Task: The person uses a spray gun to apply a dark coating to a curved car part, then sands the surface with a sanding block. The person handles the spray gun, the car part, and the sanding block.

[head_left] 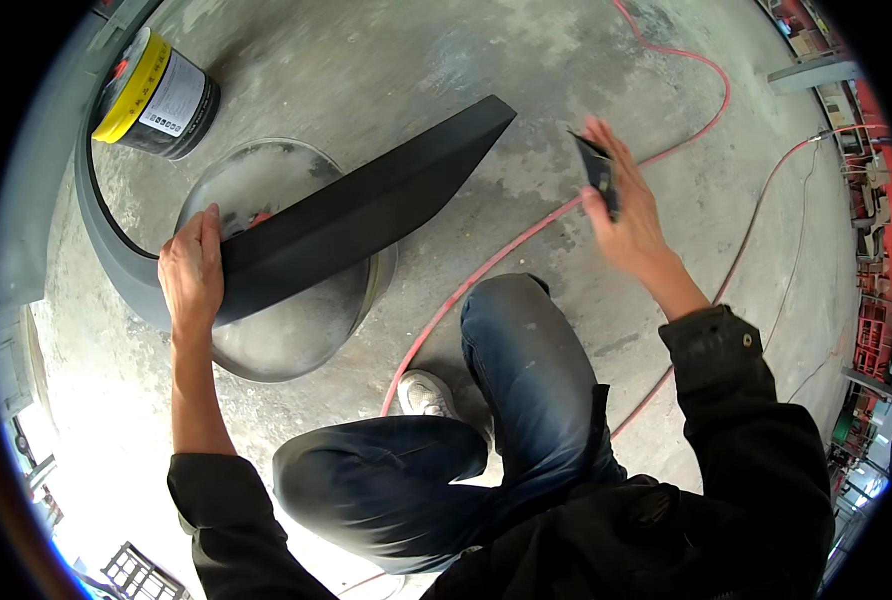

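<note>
My left hand (192, 266) is closed over the edge of a long, curved black plastic trim piece (356, 205). The trim rests across a round grey drum (281, 335), which it partly hides. Its broad, angled end points to the far right, while its narrow part curves away at the left. Off to the right, apart from the trim, my raised right hand (628, 215) grips a thin, folded dark sheet (596, 172) that resembles sandpaper. The thumb is on its near side and the fingers lie behind it.
A black bucket with a yellow band (156, 95) stands at the far left. One red hose (496, 258) crosses the concrete floor (446, 45) between the drum and my right hand. Another hose (756, 220) runs farther right, near shelves (871, 250) with red bins.
</note>
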`<move>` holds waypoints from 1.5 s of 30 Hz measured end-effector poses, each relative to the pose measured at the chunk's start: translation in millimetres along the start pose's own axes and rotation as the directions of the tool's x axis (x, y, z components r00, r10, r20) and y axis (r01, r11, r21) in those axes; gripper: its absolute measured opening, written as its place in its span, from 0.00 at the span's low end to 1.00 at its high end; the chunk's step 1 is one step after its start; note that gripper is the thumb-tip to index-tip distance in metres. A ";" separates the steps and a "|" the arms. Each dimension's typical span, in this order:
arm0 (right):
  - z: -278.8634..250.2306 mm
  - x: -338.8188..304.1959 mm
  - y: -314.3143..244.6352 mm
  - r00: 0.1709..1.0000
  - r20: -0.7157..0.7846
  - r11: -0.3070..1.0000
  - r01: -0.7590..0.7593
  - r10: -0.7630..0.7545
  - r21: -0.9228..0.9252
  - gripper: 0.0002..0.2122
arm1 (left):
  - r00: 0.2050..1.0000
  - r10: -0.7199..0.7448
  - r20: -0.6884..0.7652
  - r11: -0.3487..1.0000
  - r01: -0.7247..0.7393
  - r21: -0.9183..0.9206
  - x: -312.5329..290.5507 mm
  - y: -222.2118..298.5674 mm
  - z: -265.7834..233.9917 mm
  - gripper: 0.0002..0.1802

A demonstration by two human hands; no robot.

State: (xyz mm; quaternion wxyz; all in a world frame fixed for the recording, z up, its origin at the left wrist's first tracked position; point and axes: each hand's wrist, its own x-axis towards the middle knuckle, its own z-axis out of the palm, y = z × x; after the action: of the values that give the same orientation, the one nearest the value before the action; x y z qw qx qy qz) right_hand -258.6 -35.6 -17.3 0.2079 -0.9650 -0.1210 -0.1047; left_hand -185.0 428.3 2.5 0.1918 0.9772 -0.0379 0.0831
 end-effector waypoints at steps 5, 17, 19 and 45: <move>-7.7 -56.0 19.1 0.946 -0.020 0.862 -0.286 0.324 0.418 0.26 | 0.995 0.052 -0.080 0.995 -0.059 -0.084 -12.4 2.9 -10.8 0.11; 18.0 -109.5 -18.8 0.841 0.094 0.578 -0.442 0.532 0.686 0.19 | 0.754 0.609 0.246 0.787 -0.613 -0.071 -73.0 148.7 47.2 0.48; 18.6 -109.3 -20.9 0.844 0.148 0.532 -0.450 0.516 0.717 0.23 | 0.751 0.611 0.249 0.784 -0.618 -0.059 -75.3 143.2 45.1 0.49; -0.1 -28.7 -168.6 0.715 0.646 0.538 -0.444 -0.269 0.716 0.09 | 0.764 0.041 0.644 0.711 0.430 -0.555 -154.0 96.4 -72.7 0.22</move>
State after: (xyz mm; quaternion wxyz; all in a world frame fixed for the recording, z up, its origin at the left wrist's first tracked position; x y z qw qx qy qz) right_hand -332.6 107.9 38.9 0.5862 -0.7120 -0.1704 0.3469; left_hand -357.4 373.5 77.1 0.5177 0.8081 -0.0152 -0.2806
